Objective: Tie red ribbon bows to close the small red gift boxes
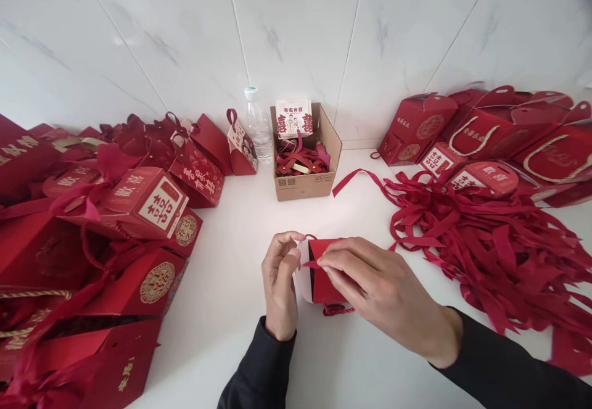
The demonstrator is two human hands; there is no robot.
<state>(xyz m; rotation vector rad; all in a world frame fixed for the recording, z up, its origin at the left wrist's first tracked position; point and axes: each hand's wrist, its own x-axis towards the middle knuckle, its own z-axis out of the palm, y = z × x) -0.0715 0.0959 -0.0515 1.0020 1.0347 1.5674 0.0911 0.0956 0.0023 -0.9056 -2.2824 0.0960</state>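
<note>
A small red gift box (327,282) lies on the white table in front of me, its pale-lined flap (304,276) turned toward the left. My right hand (370,279) pinches the end of a red ribbon (311,264) between thumb and fingers, over the box's dark opening. At the box's left side, my left hand (283,285) has its thumb and forefinger closed at the upper edge of the flap. Below the box shows a dark red twisted cord (337,309). My hands cover part of the box.
Loose red ribbons (481,242) form a big heap at right, with red gift boxes (419,128) behind. More red boxes (134,285) are stacked at left. A cardboard box (305,188) holding ribbon pieces and a plastic bottle (258,126) stand by the wall.
</note>
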